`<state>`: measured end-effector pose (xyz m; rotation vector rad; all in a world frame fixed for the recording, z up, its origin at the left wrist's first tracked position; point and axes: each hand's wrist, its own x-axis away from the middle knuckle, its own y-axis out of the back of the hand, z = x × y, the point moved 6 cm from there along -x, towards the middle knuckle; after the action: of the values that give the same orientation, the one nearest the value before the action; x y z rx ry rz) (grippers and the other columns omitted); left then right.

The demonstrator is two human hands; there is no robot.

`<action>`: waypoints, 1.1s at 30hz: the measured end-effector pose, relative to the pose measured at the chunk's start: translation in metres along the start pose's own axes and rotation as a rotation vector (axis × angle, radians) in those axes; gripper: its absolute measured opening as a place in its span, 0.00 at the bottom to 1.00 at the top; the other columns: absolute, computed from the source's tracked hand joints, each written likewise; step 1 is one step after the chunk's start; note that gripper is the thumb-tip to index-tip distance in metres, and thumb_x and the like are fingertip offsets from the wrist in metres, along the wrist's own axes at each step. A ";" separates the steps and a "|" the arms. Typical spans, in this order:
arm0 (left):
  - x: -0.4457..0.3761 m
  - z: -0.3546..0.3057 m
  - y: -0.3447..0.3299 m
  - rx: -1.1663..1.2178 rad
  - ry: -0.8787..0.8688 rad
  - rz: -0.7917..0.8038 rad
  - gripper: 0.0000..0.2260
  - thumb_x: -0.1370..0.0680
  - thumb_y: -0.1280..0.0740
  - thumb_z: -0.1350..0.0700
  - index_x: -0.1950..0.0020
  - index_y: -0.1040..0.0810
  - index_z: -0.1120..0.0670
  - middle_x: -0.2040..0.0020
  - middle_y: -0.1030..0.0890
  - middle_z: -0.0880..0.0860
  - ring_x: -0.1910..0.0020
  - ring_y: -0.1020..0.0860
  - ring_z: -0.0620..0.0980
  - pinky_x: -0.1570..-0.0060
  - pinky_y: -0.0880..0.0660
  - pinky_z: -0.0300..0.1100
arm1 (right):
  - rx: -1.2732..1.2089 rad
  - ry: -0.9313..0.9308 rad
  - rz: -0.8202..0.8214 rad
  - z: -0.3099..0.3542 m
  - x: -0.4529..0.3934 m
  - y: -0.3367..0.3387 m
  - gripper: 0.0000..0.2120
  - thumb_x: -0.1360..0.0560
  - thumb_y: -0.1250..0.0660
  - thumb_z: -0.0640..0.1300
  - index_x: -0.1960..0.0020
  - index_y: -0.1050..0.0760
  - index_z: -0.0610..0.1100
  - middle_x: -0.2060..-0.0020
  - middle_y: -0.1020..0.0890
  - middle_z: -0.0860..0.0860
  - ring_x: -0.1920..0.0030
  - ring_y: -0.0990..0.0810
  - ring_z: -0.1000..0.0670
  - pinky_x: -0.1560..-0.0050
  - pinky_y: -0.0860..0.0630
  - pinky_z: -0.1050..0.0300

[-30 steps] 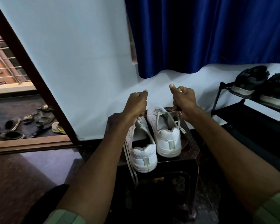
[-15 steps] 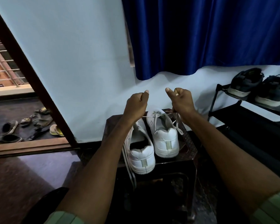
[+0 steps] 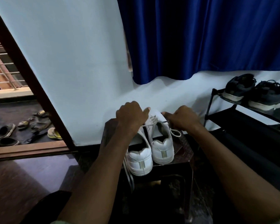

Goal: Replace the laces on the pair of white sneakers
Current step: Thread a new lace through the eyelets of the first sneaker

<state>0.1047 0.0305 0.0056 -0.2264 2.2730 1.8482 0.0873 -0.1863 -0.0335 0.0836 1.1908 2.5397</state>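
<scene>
Here both hands, left hand [image 3: 131, 116] and right hand [image 3: 182, 117], seemingly pinch the lace [image 3: 153, 124] over 2 white sneakers [image 3: 162, 143] at the tabletop's [image 3: 184, 152] far edge.

Pale wall [image 3: 74, 62] at twelve, blue curtain [image 3: 200, 38] at one, shoe rack [image 3: 242, 117] at three, doorway [image 3: 10, 110] at nine; dim light, perhaps evening.

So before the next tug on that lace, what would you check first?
1. Left hand grips its lace end: ok.
2. Right hand grips the other end: ok.
3. Lace runs through the right sneaker eyelets without a twist: cannot tell.
4. Both sneakers sit fully on the stool: ok.
5. Left sneaker laced: cannot tell, the arm hides its front.
6. Loose laces hanging off the stool edge: not ok, could snag.
</scene>
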 end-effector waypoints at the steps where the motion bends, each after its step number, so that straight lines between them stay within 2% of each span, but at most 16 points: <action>1: 0.004 -0.004 -0.007 -0.008 -0.005 0.074 0.31 0.20 0.39 0.31 0.34 0.22 0.58 0.35 0.20 0.59 0.36 0.22 0.61 0.41 0.26 0.51 | 0.002 -0.020 0.009 -0.002 0.002 -0.004 0.29 0.27 0.30 0.66 0.71 0.18 0.42 0.79 0.20 0.52 0.77 0.20 0.56 0.70 0.30 0.62; 5: 0.010 -0.010 -0.030 0.017 0.002 0.205 0.35 0.23 0.37 0.27 0.35 0.21 0.57 0.36 0.19 0.58 0.37 0.20 0.60 0.39 0.26 0.52 | -0.136 -0.083 0.083 -0.006 0.002 -0.018 0.23 0.30 0.26 0.63 0.63 0.16 0.41 0.69 0.15 0.48 0.65 0.15 0.46 0.61 0.20 0.54; 8: 0.005 -0.007 -0.033 0.090 0.020 0.205 0.32 0.24 0.33 0.29 0.38 0.20 0.56 0.38 0.18 0.57 0.39 0.20 0.60 0.43 0.25 0.50 | -0.441 -0.208 0.171 -0.005 0.004 -0.034 0.14 0.29 0.21 0.48 0.61 0.17 0.36 0.63 0.14 0.42 0.67 0.17 0.45 0.66 0.23 0.56; 10: 0.002 -0.006 -0.035 0.108 0.026 0.209 0.29 0.24 0.32 0.31 0.41 0.19 0.56 0.41 0.16 0.57 0.41 0.19 0.60 0.46 0.24 0.49 | -0.650 -0.231 0.198 0.002 0.007 -0.039 0.07 0.27 0.24 0.35 0.59 0.19 0.32 0.64 0.18 0.38 0.71 0.22 0.46 0.72 0.28 0.59; 12: 0.001 -0.009 -0.042 0.145 0.030 0.261 0.26 0.24 0.32 0.34 0.42 0.18 0.56 0.42 0.15 0.57 0.42 0.18 0.60 0.48 0.24 0.48 | -0.775 -0.231 0.189 0.006 0.006 -0.038 0.05 0.26 0.27 0.32 0.54 0.18 0.28 0.63 0.18 0.37 0.69 0.21 0.45 0.70 0.27 0.59; 15: -0.001 -0.011 -0.050 0.380 0.069 0.330 0.22 0.29 0.30 0.41 0.44 0.17 0.56 0.45 0.14 0.57 0.46 0.16 0.56 0.46 0.22 0.47 | -0.881 -0.215 0.217 0.013 0.005 -0.040 0.06 0.21 0.32 0.35 0.51 0.17 0.33 0.63 0.16 0.42 0.67 0.20 0.49 0.65 0.26 0.59; 17: -0.004 -0.008 -0.043 0.643 0.134 0.235 0.15 0.27 0.27 0.47 0.44 0.16 0.52 0.49 0.14 0.52 0.51 0.16 0.49 0.44 0.22 0.43 | -0.862 -0.163 0.211 0.017 0.003 -0.040 0.08 0.19 0.34 0.38 0.51 0.16 0.36 0.67 0.18 0.46 0.68 0.22 0.50 0.62 0.28 0.58; 19: -0.008 -0.004 -0.033 0.857 0.154 0.112 0.08 0.24 0.28 0.55 0.45 0.16 0.49 0.51 0.13 0.48 0.48 0.16 0.46 0.41 0.22 0.43 | -0.836 -0.102 0.201 0.022 0.003 -0.038 0.11 0.18 0.35 0.42 0.50 0.16 0.38 0.68 0.20 0.48 0.67 0.22 0.50 0.59 0.29 0.56; 23: -0.006 -0.016 -0.002 1.101 -0.055 -0.011 0.09 0.20 0.32 0.65 0.49 0.16 0.52 0.56 0.12 0.50 0.55 0.14 0.44 0.51 0.20 0.37 | -0.820 0.000 0.320 0.044 0.004 -0.038 0.13 0.18 0.35 0.48 0.49 0.14 0.43 0.58 0.14 0.48 0.62 0.21 0.49 0.54 0.27 0.53; 25: -0.007 -0.017 0.004 1.215 -0.068 -0.009 0.10 0.20 0.32 0.67 0.49 0.14 0.55 0.56 0.12 0.51 0.57 0.14 0.42 0.57 0.21 0.35 | -0.875 0.037 0.417 0.055 0.005 -0.040 0.13 0.18 0.35 0.52 0.50 0.15 0.45 0.55 0.13 0.48 0.62 0.24 0.51 0.56 0.29 0.54; 27: -0.009 -0.011 0.003 1.324 0.023 0.013 0.10 0.21 0.31 0.66 0.48 0.14 0.53 0.55 0.12 0.50 0.59 0.15 0.41 0.58 0.22 0.34 | -0.944 0.057 0.491 0.059 0.006 -0.041 0.14 0.17 0.36 0.54 0.52 0.17 0.48 0.61 0.16 0.50 0.65 0.27 0.54 0.61 0.33 0.57; 28: -0.012 -0.004 0.000 1.387 0.126 0.007 0.10 0.21 0.29 0.65 0.48 0.14 0.51 0.54 0.12 0.50 0.58 0.15 0.41 0.59 0.24 0.34 | -0.987 0.056 0.498 0.060 0.004 -0.039 0.14 0.17 0.36 0.54 0.54 0.18 0.48 0.64 0.20 0.51 0.67 0.29 0.54 0.63 0.35 0.57; 29: -0.015 0.005 -0.004 1.471 0.249 -0.008 0.11 0.22 0.29 0.66 0.48 0.14 0.50 0.54 0.12 0.49 0.58 0.15 0.42 0.61 0.25 0.33 | -1.036 0.047 0.473 0.058 0.002 -0.035 0.14 0.17 0.35 0.54 0.56 0.19 0.48 0.67 0.24 0.52 0.67 0.31 0.54 0.64 0.36 0.57; 31: -0.021 0.025 -0.008 1.675 0.454 -0.069 0.15 0.23 0.32 0.71 0.44 0.15 0.54 0.57 0.13 0.50 0.59 0.15 0.44 0.67 0.29 0.33 | -1.128 0.020 0.354 0.052 -0.005 -0.023 0.14 0.17 0.34 0.53 0.57 0.21 0.46 0.70 0.31 0.52 0.68 0.35 0.53 0.64 0.37 0.57; 33: -0.027 0.043 -0.009 1.759 0.542 -0.143 0.17 0.22 0.36 0.74 0.40 0.17 0.58 0.61 0.14 0.51 0.62 0.16 0.45 0.71 0.32 0.32 | -1.170 0.010 0.240 0.046 -0.010 -0.008 0.15 0.17 0.35 0.52 0.56 0.21 0.44 0.71 0.33 0.52 0.70 0.36 0.54 0.65 0.37 0.57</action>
<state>0.1356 0.0710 -0.0043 -0.5202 3.0549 -0.7368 0.1076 -0.1502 -0.0089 -0.0749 -0.4509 3.0044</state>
